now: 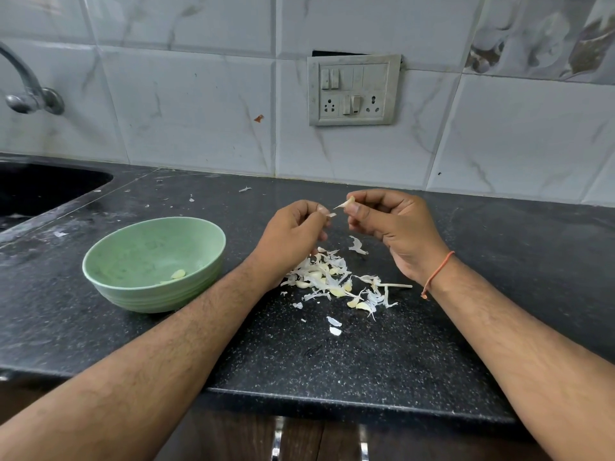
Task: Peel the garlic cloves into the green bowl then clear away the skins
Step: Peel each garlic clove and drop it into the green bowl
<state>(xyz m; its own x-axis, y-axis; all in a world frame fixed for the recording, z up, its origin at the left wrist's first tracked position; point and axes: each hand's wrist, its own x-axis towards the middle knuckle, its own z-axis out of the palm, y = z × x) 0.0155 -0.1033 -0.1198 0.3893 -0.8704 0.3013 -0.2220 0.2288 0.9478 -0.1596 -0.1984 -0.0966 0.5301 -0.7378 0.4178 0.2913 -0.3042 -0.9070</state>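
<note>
My right hand (396,227) pinches a small garlic clove (347,203) between thumb and fingertips above the counter. Just left of it, my left hand (289,236) pinches a scrap of skin (331,214) pulled from that clove. Under both hands lies a pile of white skins and cloves (332,281), with a dry stem (397,286) at its right edge. The green bowl (133,247) stands to the left of my left forearm and holds a peeled clove (178,274).
The black speckled counter (332,361) ends at a front edge near me. A dark sink (40,191) is set in at the far left under a metal tap (30,91). A switch and socket plate (353,89) is on the tiled wall. Skin flakes (334,326) lie scattered.
</note>
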